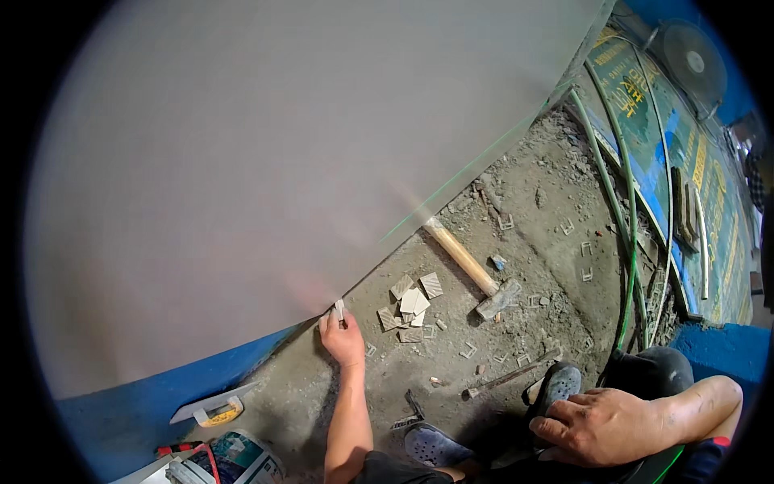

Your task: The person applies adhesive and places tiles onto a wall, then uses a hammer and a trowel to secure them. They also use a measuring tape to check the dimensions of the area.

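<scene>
My left hand (343,343) is at the lower edge of a large grey tile slab (242,161), its fingers pinched on a small pale clip (339,307) touching that edge. My right hand (601,427) rests low over my leg beside my shoe (560,381), its fingers loosely bent and apart, with nothing visible in them. Right of my left hand lies a loose pile of small square tile pieces (414,302). Farther right, a hammer (463,258) with a wooden handle lies on the rough floor, its metal head toward me.
Several U-shaped clips (586,249) are scattered over the gritty floor. A notched trowel (218,413) and a bucket (242,456) stand at the lower left. Green hoses (617,161) run along printed green sheeting (693,161) on the right, near a fan (689,64). A stick (512,375) lies before me.
</scene>
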The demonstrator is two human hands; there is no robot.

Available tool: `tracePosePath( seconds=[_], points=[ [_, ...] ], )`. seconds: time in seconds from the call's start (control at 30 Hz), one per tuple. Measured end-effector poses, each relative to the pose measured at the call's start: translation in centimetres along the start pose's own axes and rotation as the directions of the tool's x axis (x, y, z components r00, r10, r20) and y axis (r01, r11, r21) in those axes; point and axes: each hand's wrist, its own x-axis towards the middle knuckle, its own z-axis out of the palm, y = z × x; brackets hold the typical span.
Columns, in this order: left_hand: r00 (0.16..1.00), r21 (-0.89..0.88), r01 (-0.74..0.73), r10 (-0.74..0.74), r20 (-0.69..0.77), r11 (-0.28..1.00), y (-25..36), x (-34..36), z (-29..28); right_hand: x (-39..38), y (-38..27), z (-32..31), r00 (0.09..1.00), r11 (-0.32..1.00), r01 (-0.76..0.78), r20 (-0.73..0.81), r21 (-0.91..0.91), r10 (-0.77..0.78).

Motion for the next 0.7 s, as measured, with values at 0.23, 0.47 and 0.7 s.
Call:
tracePosePath(
  seconds=[0.23,0.47,0.7],
  points=[
    [0.988,-0.01,-0.074,0.075,0.138,0.997,1.6,-0.8,-0.6,0.3,-0.2,-0.2,0.999,1.0,0.01,0.034,0.005,-0.01],
    [0.998,0.021,-0.059,0.058,0.017,0.998,-0.2,0.7,-0.2,0.9,-0.2,-0.3,0.999,1.0,0.022,0.037,0.013,-0.023],
    [0.991,0.04,-0.13,0.13,0.003,0.991,0.2,0.1,0.8,0.9,-0.4,-0.6,0.999,1.0,0.008,0.044,0.021,-0.008]
  ],
)
